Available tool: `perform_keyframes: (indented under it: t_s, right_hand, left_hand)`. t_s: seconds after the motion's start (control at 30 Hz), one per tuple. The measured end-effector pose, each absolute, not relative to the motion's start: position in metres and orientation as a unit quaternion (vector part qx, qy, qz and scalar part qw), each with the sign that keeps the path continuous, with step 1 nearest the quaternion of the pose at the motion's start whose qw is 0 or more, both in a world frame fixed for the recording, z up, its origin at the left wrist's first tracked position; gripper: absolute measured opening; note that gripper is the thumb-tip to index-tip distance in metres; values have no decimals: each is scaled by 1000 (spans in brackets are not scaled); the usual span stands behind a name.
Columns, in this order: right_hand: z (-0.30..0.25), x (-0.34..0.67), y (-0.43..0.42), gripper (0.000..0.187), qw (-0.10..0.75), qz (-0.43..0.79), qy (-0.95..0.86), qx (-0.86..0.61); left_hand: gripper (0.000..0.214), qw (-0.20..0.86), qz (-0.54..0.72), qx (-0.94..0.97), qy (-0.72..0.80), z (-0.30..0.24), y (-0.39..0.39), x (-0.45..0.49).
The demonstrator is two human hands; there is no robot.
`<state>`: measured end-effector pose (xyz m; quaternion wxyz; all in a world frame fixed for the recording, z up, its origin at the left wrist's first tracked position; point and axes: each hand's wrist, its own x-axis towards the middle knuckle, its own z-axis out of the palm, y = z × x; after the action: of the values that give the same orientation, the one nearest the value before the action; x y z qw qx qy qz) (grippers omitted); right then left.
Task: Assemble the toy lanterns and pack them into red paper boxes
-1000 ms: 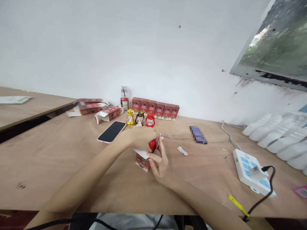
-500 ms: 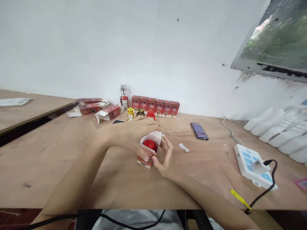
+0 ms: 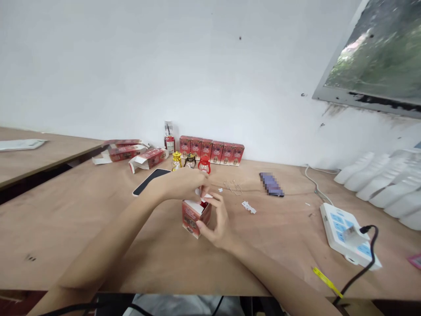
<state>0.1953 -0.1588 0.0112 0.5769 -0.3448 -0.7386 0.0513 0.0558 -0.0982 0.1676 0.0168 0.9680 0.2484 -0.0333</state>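
A small red printed box (image 3: 190, 217) stands on the table in front of me, with its white flaps raised. Inside its opening a bit of a red object shows, mostly covered. Thumb on the near side and fingers at the top edge, my right hand (image 3: 219, 226) grips the box from the right. My left hand (image 3: 186, 182) is over the top, its bent fingers closed at a white flap; the fingertips are partly hidden. Just behind stand three mini lanterns: a gold one (image 3: 176, 161), a dark bronze one (image 3: 190, 160) and a red one (image 3: 204, 164).
Several red boxes (image 3: 212, 150) line the wall beside a clear-fronted package (image 3: 169, 138). Opened cartons (image 3: 149, 159) lie at left. Phones (image 3: 151, 181) (image 3: 271, 184), metal wire pieces (image 3: 234, 188), a white plastic piece (image 3: 249, 207), a power strip (image 3: 348, 232) and white bottles (image 3: 384, 184) are about.
The box has turned and stands more upright. My left hand has moved off its near side to the top flaps. My right hand has stayed at its right side.
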Motion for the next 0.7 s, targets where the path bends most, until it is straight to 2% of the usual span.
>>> perform_keyframes:
  t_s: [0.17,0.3,0.47,0.57,0.7]
  right_hand:
    - [16,194,-161,47,573,39,-746,-339]
    - [16,194,-162,48,575,47,-733,-362]
    - [9,195,-159,48,594,69,-723,-345]
    - [-2,195,-156,60,593,83,-709,-371]
    - [-15,191,-154,89,605,129,-667,-415]
  left_hand:
    - [49,-11,21,971,236,161,-99,53]
    - [53,12,70,984,164,158,-105,53]
    - [67,109,50,987,112,156,-120,65]
    - [67,148,22,985,85,152,-119,71]
    - [72,122,21,982,141,149,-106,67]
